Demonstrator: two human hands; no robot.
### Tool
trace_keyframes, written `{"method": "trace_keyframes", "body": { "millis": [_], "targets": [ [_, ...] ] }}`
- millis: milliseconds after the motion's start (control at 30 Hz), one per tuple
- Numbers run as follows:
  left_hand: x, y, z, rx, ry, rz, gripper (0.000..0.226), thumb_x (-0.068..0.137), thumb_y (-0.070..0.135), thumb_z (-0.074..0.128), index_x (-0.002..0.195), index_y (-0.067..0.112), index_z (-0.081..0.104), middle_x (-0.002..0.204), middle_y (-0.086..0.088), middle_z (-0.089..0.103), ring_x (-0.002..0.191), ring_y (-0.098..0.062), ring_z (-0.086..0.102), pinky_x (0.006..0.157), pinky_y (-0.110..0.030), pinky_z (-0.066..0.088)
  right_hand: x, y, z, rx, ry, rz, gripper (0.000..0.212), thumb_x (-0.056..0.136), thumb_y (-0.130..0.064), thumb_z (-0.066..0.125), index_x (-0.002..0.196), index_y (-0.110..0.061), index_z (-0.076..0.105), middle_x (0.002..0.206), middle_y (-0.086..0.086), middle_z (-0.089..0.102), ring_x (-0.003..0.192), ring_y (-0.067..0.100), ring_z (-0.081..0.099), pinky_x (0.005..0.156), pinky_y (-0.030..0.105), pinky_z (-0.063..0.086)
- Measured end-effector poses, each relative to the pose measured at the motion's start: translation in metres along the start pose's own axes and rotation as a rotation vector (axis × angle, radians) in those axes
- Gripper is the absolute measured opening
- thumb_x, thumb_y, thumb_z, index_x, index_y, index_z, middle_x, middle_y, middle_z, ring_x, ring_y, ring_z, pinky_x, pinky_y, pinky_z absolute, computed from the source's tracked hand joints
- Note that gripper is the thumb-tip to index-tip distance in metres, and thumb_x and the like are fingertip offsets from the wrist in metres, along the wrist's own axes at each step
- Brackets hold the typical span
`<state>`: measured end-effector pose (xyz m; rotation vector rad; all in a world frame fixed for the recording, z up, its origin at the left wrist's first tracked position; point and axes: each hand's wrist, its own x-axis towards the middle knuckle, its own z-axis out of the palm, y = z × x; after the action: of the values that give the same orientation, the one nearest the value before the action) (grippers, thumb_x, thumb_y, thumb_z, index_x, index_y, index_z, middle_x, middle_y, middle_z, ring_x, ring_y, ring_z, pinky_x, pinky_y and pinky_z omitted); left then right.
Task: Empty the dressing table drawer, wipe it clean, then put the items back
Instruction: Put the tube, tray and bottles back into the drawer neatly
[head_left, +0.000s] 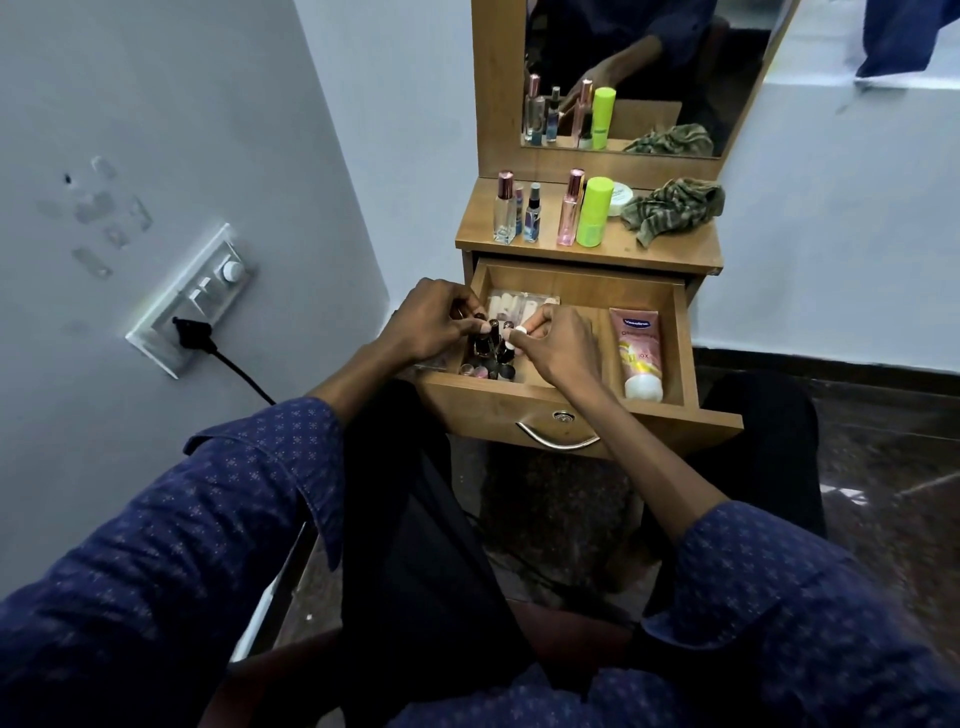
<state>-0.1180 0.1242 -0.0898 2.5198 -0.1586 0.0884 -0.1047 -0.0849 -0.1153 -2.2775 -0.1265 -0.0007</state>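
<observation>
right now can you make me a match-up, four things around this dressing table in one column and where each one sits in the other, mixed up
Things:
1. pink lotion tube
2. striped cloth
3. lime green bottle
4. lipsticks

Places:
A. crumpled at the right end of the tabletop
B. lying in the right compartment of the open drawer
C. standing on the tabletop next to a pink perfume bottle
D. clustered in the left part of the drawer, under the fingers of both hands

Pairs: 1-B, 2-A, 3-C, 4-D
</observation>
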Motion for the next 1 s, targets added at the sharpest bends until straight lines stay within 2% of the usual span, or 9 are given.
{"method": "trace_keyframes", "body": {
  "millis": [200, 333, 500, 733, 867, 1000],
  "targets": [
    [0.001, -0.004, 0.003, 0.088, -0.044, -0.005, 0.023, 0.081, 0.043, 0.088, 0.092, 0.024, 0.080, 0.088, 0.009, 0.077, 0.080, -0.009, 0.070, 0.077, -0.042, 0.060, 0.000, -0.002, 0.009, -0.018, -0.011, 0.032, 0.031, 0.081, -0.049, 0.082, 0.074, -0.023, 0.068, 0.064, -0.010, 0.073, 0.072, 0.007, 0.070, 0.068, 0.029, 0.057],
    [0.001, -0.004, 0.002, 0.157, -0.048, 0.015, 0.024, 0.081, 0.044, 0.088, 0.090, 0.024, 0.080, 0.090, 0.007, 0.075, 0.080, -0.012, 0.067, 0.075, -0.042, 0.058, 0.000, -0.005, 0.013, -0.042, -0.018, 0.055, 0.030, 0.080, -0.049, 0.083, 0.076, -0.023, 0.067, 0.072, -0.007, 0.074, 0.079, 0.014, 0.070, 0.064, 0.027, 0.049],
    [0.004, -0.002, 0.000, 0.207, -0.077, -0.014, 0.020, 0.081, 0.038, 0.090, 0.088, 0.022, 0.080, 0.089, 0.005, 0.074, 0.082, -0.015, 0.067, 0.077, -0.041, 0.059, -0.001, -0.007, 0.016, -0.078, -0.036, 0.052, 0.026, 0.080, -0.047, 0.084, 0.083, -0.025, 0.072, 0.084, -0.005, 0.076, 0.083, 0.018, 0.070, 0.063, 0.026, 0.043],
    [0.010, 0.005, 0.000, 0.255, -0.167, -0.035, 0.014, 0.079, 0.028, 0.091, 0.087, 0.019, 0.082, 0.086, 0.003, 0.077, 0.079, -0.015, 0.069, 0.073, -0.033, 0.058, -0.002, -0.011, 0.021, -0.106, -0.035, 0.056, 0.027, 0.081, -0.047, 0.084, 0.078, -0.023, 0.073, 0.085, -0.005, 0.074, 0.089, 0.018, 0.068, 0.069, 0.029, 0.044],
    [0.014, 0.008, 0.000, 0.300, -0.200, -0.006, 0.011, 0.079, 0.019, 0.089, 0.089, 0.017, 0.085, 0.089, 0.001, 0.079, 0.082, -0.016, 0.070, 0.074, -0.029, 0.055, -0.004, -0.013, 0.021, -0.146, -0.001, 0.028, 0.022, 0.082, -0.043, 0.084, 0.079, -0.024, 0.073, 0.085, -0.005, 0.074, 0.084, 0.017, 0.064, 0.068, 0.028, 0.042],
    [0.017, 0.012, 0.002, 0.310, -0.215, -0.008, 0.013, 0.077, 0.017, 0.089, 0.089, 0.014, 0.085, 0.087, -0.002, 0.080, 0.082, -0.016, 0.070, 0.079, -0.034, 0.060, -0.007, -0.013, 0.022, -0.193, -0.004, -0.044, 0.015, 0.083, -0.037, 0.084, 0.087, -0.025, 0.076, 0.083, -0.004, 0.074, 0.083, 0.017, 0.068, 0.067, 0.027, 0.047]
  ]
}}
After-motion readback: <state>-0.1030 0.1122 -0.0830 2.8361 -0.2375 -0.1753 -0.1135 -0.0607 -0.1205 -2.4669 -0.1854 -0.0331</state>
